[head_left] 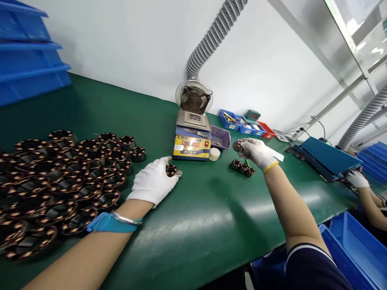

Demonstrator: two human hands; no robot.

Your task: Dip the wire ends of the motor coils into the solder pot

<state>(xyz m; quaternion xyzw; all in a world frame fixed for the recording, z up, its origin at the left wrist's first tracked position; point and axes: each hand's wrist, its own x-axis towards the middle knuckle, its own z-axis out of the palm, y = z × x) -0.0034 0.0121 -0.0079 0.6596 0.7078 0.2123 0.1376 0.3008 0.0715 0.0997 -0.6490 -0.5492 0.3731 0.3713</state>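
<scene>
My left hand (pixel 155 181), in a white glove, is closed round a small copper-wound motor stator (pixel 171 170) on the green table, in front of the yellow and blue soldering pot (pixel 191 146). To the right, my gloved right hand (pixel 255 153) is raised over the table with its fingers pinched on another stator (pixel 239 146), partly hidden and blurred. Just below that hand stand several stators in a short row (pixel 242 166). Many more copper-wound stators (pixel 75 173) stand packed together left of my left hand.
A fume fan (pixel 194 100) with a grey duct stands behind the pot. Beside it are a purple tray (pixel 222 137), a round white tin (pixel 214 154) and small blue bins (pixel 229 120). Stacked blue crates (pixel 27 52) rise at left. A co-worker's gloved hand (pixel 357 179) is at far right.
</scene>
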